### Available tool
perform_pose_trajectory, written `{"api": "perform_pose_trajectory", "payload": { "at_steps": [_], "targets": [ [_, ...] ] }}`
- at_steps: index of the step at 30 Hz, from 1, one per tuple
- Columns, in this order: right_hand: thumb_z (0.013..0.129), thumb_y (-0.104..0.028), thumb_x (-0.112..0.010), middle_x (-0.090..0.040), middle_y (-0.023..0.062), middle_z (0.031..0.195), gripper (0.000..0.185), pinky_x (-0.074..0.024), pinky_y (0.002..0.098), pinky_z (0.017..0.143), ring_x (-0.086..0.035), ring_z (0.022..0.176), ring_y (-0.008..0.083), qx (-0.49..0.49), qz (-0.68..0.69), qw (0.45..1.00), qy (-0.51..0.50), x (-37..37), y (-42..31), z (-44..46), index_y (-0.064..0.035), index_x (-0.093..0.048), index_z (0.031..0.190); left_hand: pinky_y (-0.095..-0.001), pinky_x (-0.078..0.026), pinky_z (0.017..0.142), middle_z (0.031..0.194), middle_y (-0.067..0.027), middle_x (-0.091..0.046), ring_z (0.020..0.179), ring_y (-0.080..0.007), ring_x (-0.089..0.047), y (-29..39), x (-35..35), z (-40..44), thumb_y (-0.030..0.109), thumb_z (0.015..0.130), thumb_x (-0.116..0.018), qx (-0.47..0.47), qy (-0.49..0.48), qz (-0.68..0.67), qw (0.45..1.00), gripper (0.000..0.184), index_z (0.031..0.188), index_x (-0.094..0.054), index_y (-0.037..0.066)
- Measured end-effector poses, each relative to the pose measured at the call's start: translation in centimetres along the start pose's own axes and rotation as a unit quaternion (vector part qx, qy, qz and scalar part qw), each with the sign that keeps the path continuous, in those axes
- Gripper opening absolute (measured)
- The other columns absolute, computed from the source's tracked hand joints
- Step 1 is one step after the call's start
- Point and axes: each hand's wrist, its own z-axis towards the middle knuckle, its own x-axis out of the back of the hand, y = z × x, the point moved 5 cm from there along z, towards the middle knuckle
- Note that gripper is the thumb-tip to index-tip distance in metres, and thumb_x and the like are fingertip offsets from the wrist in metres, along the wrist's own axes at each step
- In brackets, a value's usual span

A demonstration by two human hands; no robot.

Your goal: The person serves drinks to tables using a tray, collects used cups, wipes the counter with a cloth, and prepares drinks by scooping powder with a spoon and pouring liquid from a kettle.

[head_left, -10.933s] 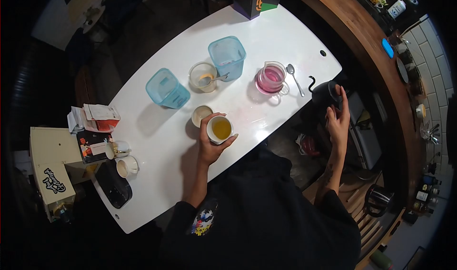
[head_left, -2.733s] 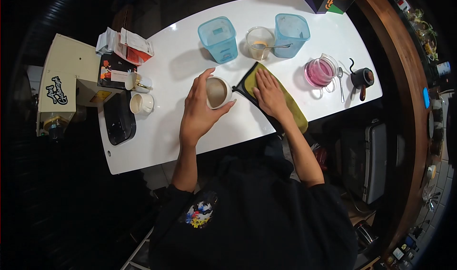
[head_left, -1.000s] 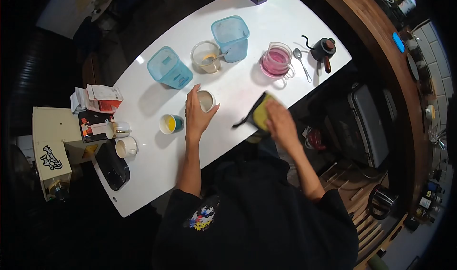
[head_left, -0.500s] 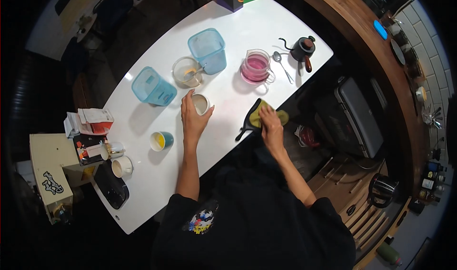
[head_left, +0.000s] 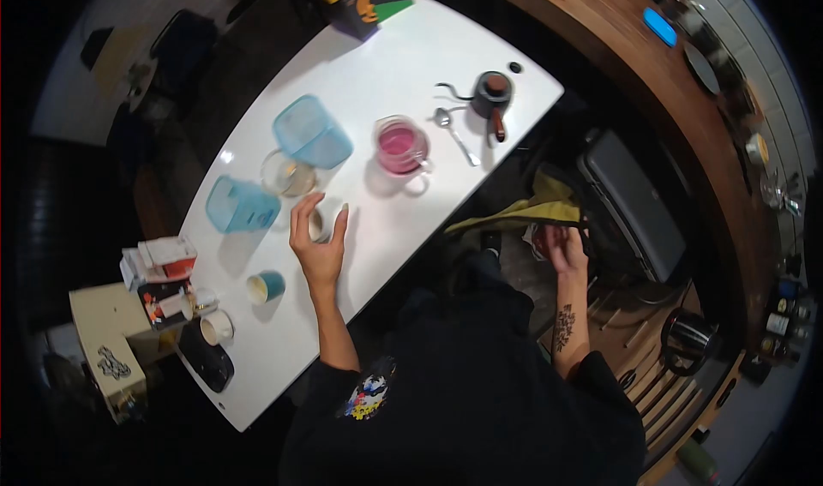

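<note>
The white table [head_left: 420,57] took up most of what I could see, with a dark box [head_left: 364,6] at its far end. Past the table's near edge, out over the floor, a yellow-green cloth [head_left: 544,210] was stretched in the air, in front of a grey case [head_left: 634,207]. The person's right hand [head_left: 566,250] had hold of it by the edge, fingers curled in on the fabric. The left hand [head_left: 319,259] was well apart from the right, over the table, its thumb and fingers spread in an arch around a small pale cup; from where I stood I couldn't tell whether they touched it.

Beyond that hand stood one blue container [head_left: 319,135], and nearer the left end a second blue container [head_left: 244,207]. To their right was a clear server [head_left: 401,147] of pink liquid, and farther right a black kettle [head_left: 491,96], its wooden handle toward the person. A clear glass [head_left: 287,176] sat between the containers, just beside the first. Nearer the person was a teal cup [head_left: 271,285], well apart from the small pale cup [head_left: 316,226]. A metal spoon [head_left: 457,137] lay between the server and the kettle.
</note>
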Motion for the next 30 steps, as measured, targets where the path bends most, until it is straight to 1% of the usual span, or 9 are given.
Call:
{"api": "perform_pose_trajectory", "payload": {
  "at_steps": [3, 5, 6, 9, 13, 20, 25, 28, 30],
  "targets": [
    [0.092, -0.006, -0.058, -0.059, 0.0122, 0.115, 0.031, -0.0477, 0.0341, 0.096, -0.059, 0.105, 0.0226, 0.043, 0.078, 0.995, 0.037, 3.1, -5.4, 2.6, 0.0045, -0.051, 0.12, -0.0328, -0.046, 0.09, 0.1, -0.0113, -0.064, 0.098, -0.0234, -0.062, 2.7, -5.3, -0.1, 0.001, 0.075, -0.073, 0.023, -0.08, -0.183, 0.98, 0.029, 0.102, -0.063, 0.0],
    [0.091, -0.004, -0.057, -0.059, 0.014, 0.115, 0.03, -0.0477, 0.034, 0.097, -0.059, 0.106, 0.0237, 0.088, -0.162, 0.978, 0.099, 4.1, -9.2, 3.6, 0.0042, -0.052, 0.119, -0.0297, -0.047, 0.088, 0.097, -0.0102, -0.066, 0.095, -0.0205, -0.063, 6.9, -9.4, 0.3, -0.002, 0.075, -0.072, -0.009, -0.175, -0.235, 0.956, 0.025, 0.099, -0.064, 0.0],
    [0.09, -0.003, -0.058, -0.061, 0.0127, 0.113, 0.031, -0.0483, 0.0325, 0.095, -0.061, 0.103, 0.0228, 0.082, 0.069, 0.992, 0.072, 3.6, -11.4, 3.4, 0.0045, -0.051, 0.12, -0.0299, -0.047, 0.087, 0.097, -0.0103, -0.066, 0.095, -0.0207, -0.063, 8.9, -11.6, 0.2, -0.002, 0.075, -0.072, -0.011, -0.215, -0.26, 0.941, 0.024, 0.099, -0.065, 0.0],
    [0.094, -0.003, -0.055, -0.063, 0.0123, 0.113, 0.027, -0.0471, 0.0301, 0.095, -0.062, 0.102, 0.0174, 0.246, -0.085, 0.965, 0.021, 5.5, -17.8, 4.1, 0.0051, -0.053, 0.12, -0.0303, -0.048, 0.086, 0.097, -0.0107, -0.067, 0.093, -0.0214, -0.064, 14.8, -17.4, -0.4, -0.001, 0.076, -0.073, -0.058, -0.327, -0.306, 0.892, 0.023, 0.098, -0.066, 0.0],
    [0.096, -0.005, -0.054, -0.063, 0.0138, 0.116, 0.025, -0.0425, 0.0297, 0.1, -0.058, 0.112, 0.0168, 0.342, -0.335, 0.863, 0.161, 6.8, -24.6, 4.3, 0.0047, -0.058, 0.118, -0.0308, -0.049, 0.084, 0.098, -0.0123, -0.066, 0.092, -0.0237, -0.065, 19.7, -23.6, -1.7, 0.0, 0.078, -0.072, -0.121, -0.407, -0.355, 0.833, 0.021, 0.098, -0.065, -0.001],
    [0.09, -0.005, -0.057, -0.062, 0.02, 0.119, 0.029, -0.0356, 0.04, 0.106, -0.054, 0.119, 0.0353, 0.229, -0.68, 0.673, 0.179, 18.0, -19.3, 10.3, 0.0042, -0.06, 0.117, -0.0307, -0.049, 0.084, 0.099, -0.012, -0.065, 0.093, -0.023, -0.064, 22.1, -27.4, -2.3, 0.002, 0.08, -0.071, -0.103, -0.424, -0.365, 0.822, 0.022, 0.101, -0.064, 0.0],
    [0.087, -0.013, -0.059, -0.063, 0.0258, 0.11, 0.04, -0.042, 0.0455, 0.098, -0.055, 0.111, 0.0439, 0.185, -0.911, 0.348, 0.122, 15.0, -16.9, 12.0, 0.0066, -0.054, 0.122, -0.0327, -0.047, 0.089, 0.103, -0.0112, -0.066, 0.099, -0.0233, -0.063, 19.3, -25.5, -2.0, 0.003, 0.082, -0.069, -0.041, -0.409, -0.332, 0.849, 0.023, 0.104, -0.064, 0.001],
    [0.088, -0.016, -0.06, -0.065, 0.0256, 0.103, 0.034, -0.0459, 0.0444, 0.09, -0.059, 0.104, 0.0424, 0.018, -0.869, 0.488, 0.078, 9.7, -16.7, 13.9, 0.0046, -0.058, 0.115, -0.0323, -0.047, 0.092, 0.105, -0.0095, -0.066, 0.101, -0.0219, -0.063, 16.6, -23.4, -1.7, 0.005, 0.084, -0.069, 0.025, -0.368, -0.31, 0.876, 0.022, 0.105, -0.065, 0.003],
    [0.088, -0.017, -0.061, -0.066, 0.023, 0.098, 0.027, -0.0478, 0.0424, 0.083, -0.063, 0.096, 0.0393, -0.02, -0.735, 0.674, -0.061, 4.2, -14.4, 14.4, 0.0029, -0.062, 0.106, -0.0323, -0.047, 0.092, 0.105, -0.0093, -0.066, 0.101, -0.0216, -0.063, 14.7, -21.4, -1.6, 0.005, 0.084, -0.069, 0.059, -0.317, -0.303, 0.897, 0.022, 0.106, -0.065, 0.003]
  ]
}}
